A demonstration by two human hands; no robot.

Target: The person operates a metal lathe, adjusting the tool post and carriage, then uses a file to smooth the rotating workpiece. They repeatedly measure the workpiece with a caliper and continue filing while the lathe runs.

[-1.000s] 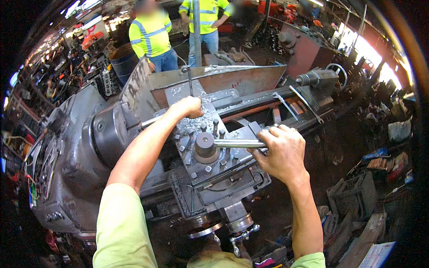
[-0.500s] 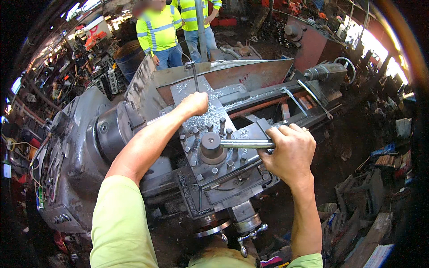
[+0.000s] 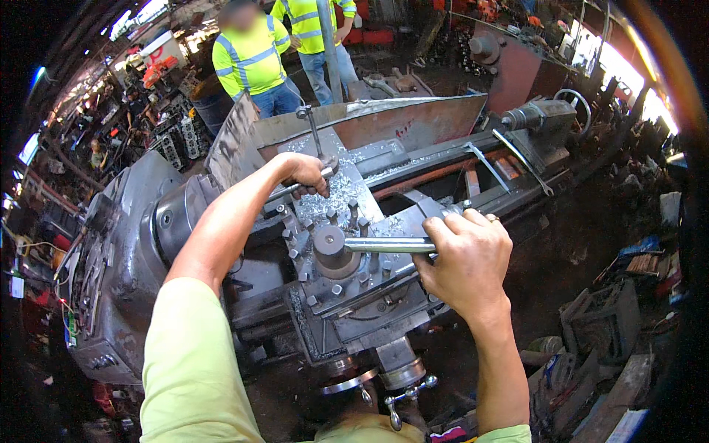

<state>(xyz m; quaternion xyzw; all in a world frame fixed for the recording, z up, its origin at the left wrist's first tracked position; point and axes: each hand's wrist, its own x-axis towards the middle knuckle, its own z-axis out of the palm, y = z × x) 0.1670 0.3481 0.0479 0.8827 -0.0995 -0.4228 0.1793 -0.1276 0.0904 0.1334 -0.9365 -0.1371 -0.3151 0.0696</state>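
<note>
My right hand is wrapped round the free end of a shiny metal lever, which joins the round hub of a lathe tool post. Several square-headed bolts stand around this hub. On the far side of the post, my left hand is curled round a grey metal bar; its fingers are partly hidden. Just beyond it, a wrench lies on the cross slide, among bright metal chips.
The lathe chuck is on the left, the tailstock at far right. A caliper and a long wrench rest on the bed. Handwheels jut out in front. Two people in yellow hi-vis tops stand behind the sheet-metal guard.
My left hand has gone from a fist at the wrench's near end to a curl round the bar, leaving that end visible. The view has shifted slightly; my right hand keeps its hold.
</note>
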